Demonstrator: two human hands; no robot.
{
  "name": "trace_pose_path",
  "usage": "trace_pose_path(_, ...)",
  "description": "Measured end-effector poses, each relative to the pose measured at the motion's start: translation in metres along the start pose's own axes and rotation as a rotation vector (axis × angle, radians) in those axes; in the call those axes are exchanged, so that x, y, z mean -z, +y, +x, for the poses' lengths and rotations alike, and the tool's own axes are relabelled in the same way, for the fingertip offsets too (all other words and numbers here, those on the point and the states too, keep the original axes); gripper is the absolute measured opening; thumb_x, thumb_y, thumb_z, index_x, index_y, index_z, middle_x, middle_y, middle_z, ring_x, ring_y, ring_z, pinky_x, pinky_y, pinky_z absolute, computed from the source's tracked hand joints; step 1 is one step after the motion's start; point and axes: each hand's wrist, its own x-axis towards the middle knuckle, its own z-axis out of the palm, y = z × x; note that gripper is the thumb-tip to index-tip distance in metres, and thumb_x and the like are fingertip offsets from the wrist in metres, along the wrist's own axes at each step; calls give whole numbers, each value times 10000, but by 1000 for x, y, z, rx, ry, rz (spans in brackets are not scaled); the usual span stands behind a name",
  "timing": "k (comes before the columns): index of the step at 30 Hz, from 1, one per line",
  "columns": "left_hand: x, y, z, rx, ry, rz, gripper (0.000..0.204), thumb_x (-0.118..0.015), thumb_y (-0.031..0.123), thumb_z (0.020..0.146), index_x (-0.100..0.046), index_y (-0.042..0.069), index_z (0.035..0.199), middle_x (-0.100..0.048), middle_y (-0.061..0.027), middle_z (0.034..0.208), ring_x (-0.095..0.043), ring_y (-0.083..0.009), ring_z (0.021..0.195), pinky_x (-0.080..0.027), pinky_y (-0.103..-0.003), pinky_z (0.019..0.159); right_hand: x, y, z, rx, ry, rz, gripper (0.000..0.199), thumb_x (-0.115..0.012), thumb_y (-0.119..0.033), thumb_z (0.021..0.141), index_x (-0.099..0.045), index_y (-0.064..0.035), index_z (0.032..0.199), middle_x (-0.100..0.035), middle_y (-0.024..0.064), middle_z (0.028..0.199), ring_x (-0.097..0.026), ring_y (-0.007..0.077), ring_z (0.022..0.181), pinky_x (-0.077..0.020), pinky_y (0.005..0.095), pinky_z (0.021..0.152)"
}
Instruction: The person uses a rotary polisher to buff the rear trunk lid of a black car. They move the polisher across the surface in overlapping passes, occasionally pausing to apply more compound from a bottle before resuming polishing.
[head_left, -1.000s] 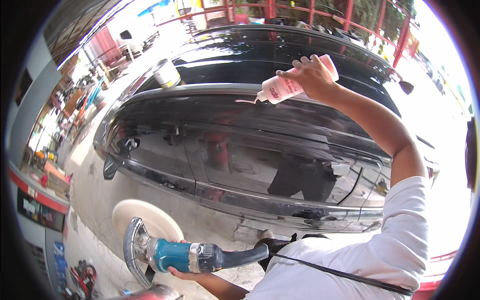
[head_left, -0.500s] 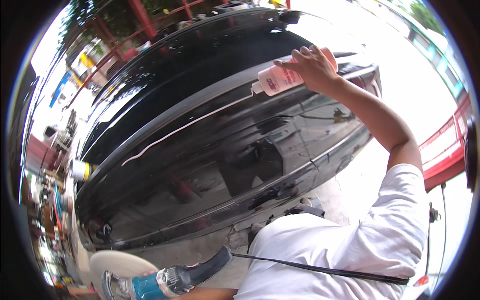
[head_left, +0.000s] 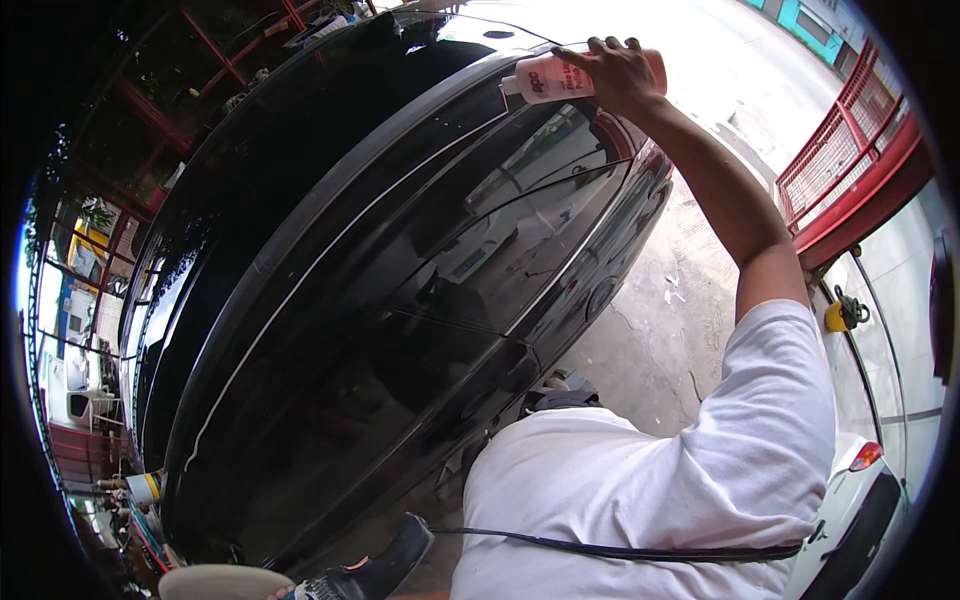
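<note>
In my right hand [head_left: 622,78] is a pink squeeze bottle [head_left: 550,80], gripped from above and tipped nearly on its side. Its white nozzle points left over the black car's [head_left: 330,370] upper side. A thin pale line of liquid [head_left: 300,285] runs along the dark panel, from near the nozzle down to the lower left. At the bottom edge is a power polisher [head_left: 365,572] with a black handle and a round pale pad [head_left: 225,583]. My left hand [head_left: 281,593] is on it, almost wholly cut off by the frame.
A black cord [head_left: 620,551] runs from the polisher handle across my white shirt. Red metal gate sections [head_left: 850,150] stand at right, above a white car [head_left: 850,510] with a red tail light. Red framing [head_left: 150,115] and clutter lie beyond the black car.
The view has turned and shifted along the car. My right hand has carried the bottle further along the panel, and the pale line is longer. The polisher sits lower in view.
</note>
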Motion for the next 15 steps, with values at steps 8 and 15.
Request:
trace_pose_path(8, -72, -27, -25, 65, -120, -84, 898, -485, 608, 1012, -336, -76, 1574, -544, -289, 1460, -636, -420, 1231, -528, -517, 1057, -140, 115, -28, -584, -177, 562, 980, -888, -327, 743, -441, -319, 1615, -659, 127, 1343, -668, 332, 1225, -497, 538, 1048)
trace_pose_path(15, -97, -34, -41, 113, -176, -86, 910, -494, 612, 1007, -329, -77, 1578, -533, -287, 1475, -624, -418, 1252, -517, -517, 1075, -188, 68, -174, -1100, 65, 1859, 871, -907, -260, 760, -445, -12, 1456, -648, 168, 1237, -711, 298, 1051, -642, 468, 848)
